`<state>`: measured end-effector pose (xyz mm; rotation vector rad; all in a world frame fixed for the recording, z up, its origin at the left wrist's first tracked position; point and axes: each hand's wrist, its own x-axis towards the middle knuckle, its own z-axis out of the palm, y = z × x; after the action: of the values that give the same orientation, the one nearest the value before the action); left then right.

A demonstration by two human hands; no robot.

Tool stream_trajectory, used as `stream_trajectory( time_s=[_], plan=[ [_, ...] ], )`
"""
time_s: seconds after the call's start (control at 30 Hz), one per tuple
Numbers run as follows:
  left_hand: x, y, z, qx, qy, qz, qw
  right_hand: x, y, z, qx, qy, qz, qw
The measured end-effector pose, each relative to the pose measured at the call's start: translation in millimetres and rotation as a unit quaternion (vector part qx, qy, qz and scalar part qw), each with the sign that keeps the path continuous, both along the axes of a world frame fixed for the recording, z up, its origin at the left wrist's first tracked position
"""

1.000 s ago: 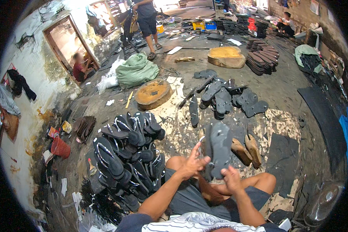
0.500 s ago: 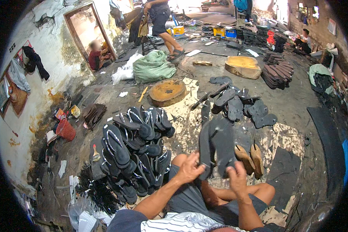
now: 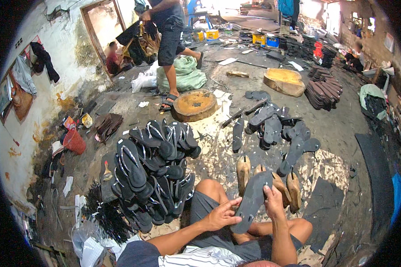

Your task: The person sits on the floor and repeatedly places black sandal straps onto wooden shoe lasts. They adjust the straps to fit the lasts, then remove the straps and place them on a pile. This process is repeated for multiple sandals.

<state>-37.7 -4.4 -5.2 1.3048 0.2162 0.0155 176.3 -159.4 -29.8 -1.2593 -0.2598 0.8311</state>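
In front of my lap a dark grey sandal sole (image 3: 252,198) is tilted, its upper end toward the wooden shoe lasts (image 3: 243,174). My right hand (image 3: 274,202) grips its right edge, thumb on the face. My left hand (image 3: 222,215) is at its lower left edge, fingers stretched and apart, the fingertips touching or very near it. Left of my knee is a heap of black thong sandals (image 3: 132,164) with pale-trimmed straps. Beyond the lasts lie loose dark soles (image 3: 272,129), one long sole (image 3: 292,156) slanting toward the lasts.
A round wooden block (image 3: 194,105) and a second block (image 3: 284,82) stand farther off. A person (image 3: 168,49) walks beside the near block, carrying dark pieces. Brown soles (image 3: 321,88) are stacked at right. A brush (image 3: 107,171) and red basket (image 3: 74,141) lie left.
The sole in my hands has come lower and nearer me; two soles showed there before, one now. A long sole now lies by the right-hand pile. The walking person has come nearer.
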Motion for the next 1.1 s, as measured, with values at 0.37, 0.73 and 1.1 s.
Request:
stream_trajectory(
  time_s=[0.37,0.73,1.1],
  plan=[
    [24.4,13.3,38.7,0.297,-0.09,0.009,0.951,-68.3,-16.4,33.3,0.007,-0.053,0.109,0.993],
    [8.2,0.0,39.8,0.298,-0.074,0.029,0.951,-88.3,-22.7,48.3,-0.037,-0.063,0.109,0.991],
    [20.1,-20.2,16.8,0.189,-0.037,0.134,0.972,-83.7,-18.2,33.3,0.011,-0.063,0.106,0.992]
  ],
)
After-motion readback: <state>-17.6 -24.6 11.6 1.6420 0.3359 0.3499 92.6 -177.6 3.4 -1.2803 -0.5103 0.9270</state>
